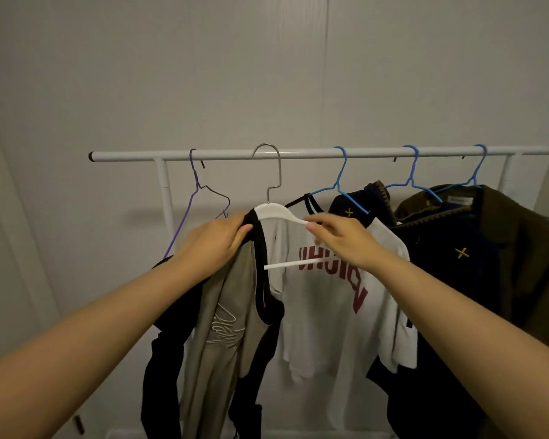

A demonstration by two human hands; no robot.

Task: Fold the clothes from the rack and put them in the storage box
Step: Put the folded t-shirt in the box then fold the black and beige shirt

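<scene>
both hands are up at the rack. left hand (217,240) grips the black trim of a beige top (225,318) where it sits over the near shoulder of a white hanger (278,213), fingers curled over the fabric. right hand (341,240) pinches the other tip of that hanger between thumb and fingers. the hanger's metal hook reaches up to the white rail (298,153), though from here i cannot say whether it rests on the rail or sits just off it. the hanger's white crossbar shows between the two hands, a little below them.

just behind and below the right hand hangs a white t-shirt (327,312) with dark red lettering. further out beyond the right hand, a dark navy garment (450,248) with small yellow crosses hangs from a blue hanger (339,182), and past that an olive jacket (520,248) on another blue hanger (469,180). outside the left hand, a purple wire hanger (192,201) hangs bare on the rail, and black cloth (162,375) droops below the left forearm beside the beige top. a pale wall stands behind the rack.
</scene>
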